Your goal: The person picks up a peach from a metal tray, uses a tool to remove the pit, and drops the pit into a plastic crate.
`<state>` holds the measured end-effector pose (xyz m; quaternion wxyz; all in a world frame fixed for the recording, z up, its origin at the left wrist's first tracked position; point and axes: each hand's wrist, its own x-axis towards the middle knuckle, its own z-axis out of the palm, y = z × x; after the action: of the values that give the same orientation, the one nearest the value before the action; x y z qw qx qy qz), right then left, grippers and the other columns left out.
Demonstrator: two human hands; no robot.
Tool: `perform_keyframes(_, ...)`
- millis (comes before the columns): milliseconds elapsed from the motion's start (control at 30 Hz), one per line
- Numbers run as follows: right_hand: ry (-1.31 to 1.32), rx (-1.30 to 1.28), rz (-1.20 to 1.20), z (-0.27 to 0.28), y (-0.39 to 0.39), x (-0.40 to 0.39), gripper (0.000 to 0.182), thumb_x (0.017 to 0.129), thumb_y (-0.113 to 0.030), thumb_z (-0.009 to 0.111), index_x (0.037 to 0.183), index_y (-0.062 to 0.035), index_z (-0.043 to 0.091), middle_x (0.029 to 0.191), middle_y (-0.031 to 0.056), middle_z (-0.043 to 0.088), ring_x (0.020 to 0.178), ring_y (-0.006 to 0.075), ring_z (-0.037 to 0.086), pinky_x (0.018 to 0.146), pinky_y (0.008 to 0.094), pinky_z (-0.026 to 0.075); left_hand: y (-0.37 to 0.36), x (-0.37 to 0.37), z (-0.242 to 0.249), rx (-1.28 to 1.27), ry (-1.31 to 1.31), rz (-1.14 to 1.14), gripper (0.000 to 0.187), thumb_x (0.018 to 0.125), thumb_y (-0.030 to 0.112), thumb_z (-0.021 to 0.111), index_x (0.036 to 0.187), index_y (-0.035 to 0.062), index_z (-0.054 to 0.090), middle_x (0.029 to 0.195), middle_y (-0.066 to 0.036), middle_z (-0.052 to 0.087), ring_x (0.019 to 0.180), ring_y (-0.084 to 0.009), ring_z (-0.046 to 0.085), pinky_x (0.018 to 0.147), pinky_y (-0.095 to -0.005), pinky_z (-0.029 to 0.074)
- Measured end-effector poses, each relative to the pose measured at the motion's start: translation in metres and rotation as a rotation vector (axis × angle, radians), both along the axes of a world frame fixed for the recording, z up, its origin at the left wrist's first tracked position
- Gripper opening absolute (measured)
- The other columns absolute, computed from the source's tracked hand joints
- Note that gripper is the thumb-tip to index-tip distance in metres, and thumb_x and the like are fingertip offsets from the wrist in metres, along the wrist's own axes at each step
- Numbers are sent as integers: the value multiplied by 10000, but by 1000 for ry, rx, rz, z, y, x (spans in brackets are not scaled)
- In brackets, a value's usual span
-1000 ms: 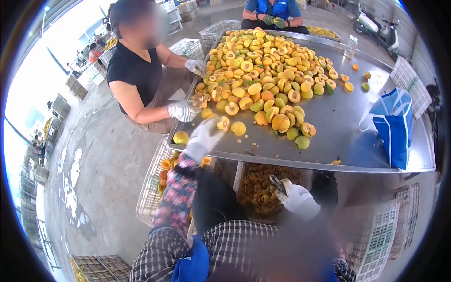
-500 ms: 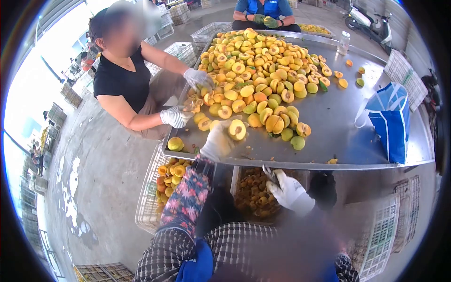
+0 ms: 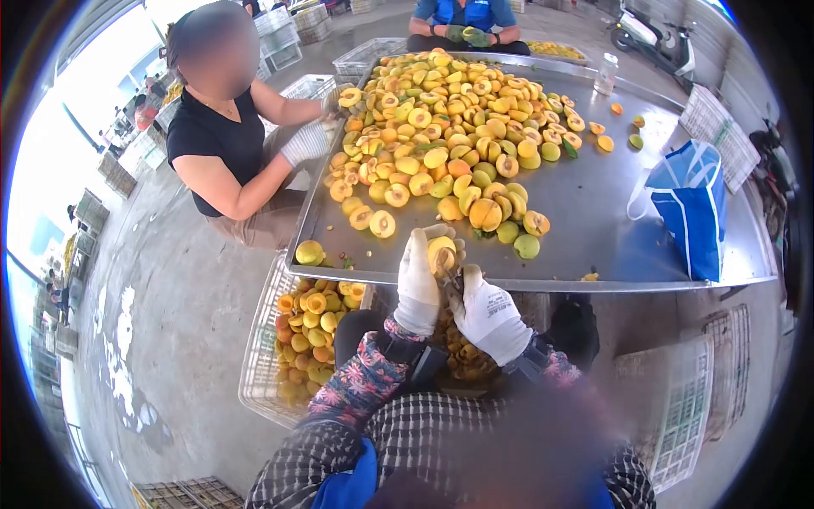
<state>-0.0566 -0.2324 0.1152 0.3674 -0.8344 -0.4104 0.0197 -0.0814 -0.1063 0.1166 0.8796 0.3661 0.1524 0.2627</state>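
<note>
My gloved left hand [image 3: 417, 288] is closed around a yellow peach half [image 3: 441, 253], its cut face turned toward me, just over the table's near edge. Close beside it, my gloved right hand [image 3: 492, 321] grips a small metal tool [image 3: 456, 282] whose tip is at the fruit; its exact shape is mostly hidden by the fingers. Ahead lies a large heap of halved peaches [image 3: 458, 127] on the metal table [image 3: 585, 212]. Beneath my hands, a container of brownish pits and scraps [image 3: 466, 360] is partly covered.
A white crate of peach halves [image 3: 259, 365] stands at my lower left. A blue bag [image 3: 691, 212] and a clear bottle [image 3: 605, 75] are on the table's right side. A co-worker in black [image 3: 225, 144] sits left; another in a blue vest [image 3: 466, 17] sits opposite.
My left hand has drawn back from the heap with the peach half. My right hand has risen from over the pit container, bringing the tool to the fruit. The left co-worker's hands have shifted back.
</note>
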Motion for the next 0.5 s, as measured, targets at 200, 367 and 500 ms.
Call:
perform_keyframes(200, 53, 108, 147, -5, -8, 2, 283, 921, -175, 584, 1071, 7, 429, 747, 256, 600, 676, 438, 615, 566, 487, 471, -12, -9, 9, -38, -2, 36, 343, 1025, 332, 478, 1093, 9, 573, 1032, -119, 624, 896, -232, 640, 815, -368, 550)
perform_keyframes(367, -95, -131, 201, -8, -19, 18, 388, 924, -225, 574, 1179, 31, 433, 779, 249, 616, 696, 437, 619, 587, 479, 477, 7, -14, -1, -57, 89, -178, 379, 1019, 362, 475, 1070, 3, 588, 999, -127, 630, 875, -241, 644, 809, -377, 548)
perform_keyframes(500, 195, 308, 268, -23, -12, 11, 388, 929, -236, 579, 1186, 22, 445, 789, 245, 627, 686, 428, 621, 599, 489, 480, 13, -10, -12, 29, 61, -168, 444, 1013, 407, 471, 1035, -20, 593, 954, -140, 632, 852, -248, 648, 795, -378, 551)
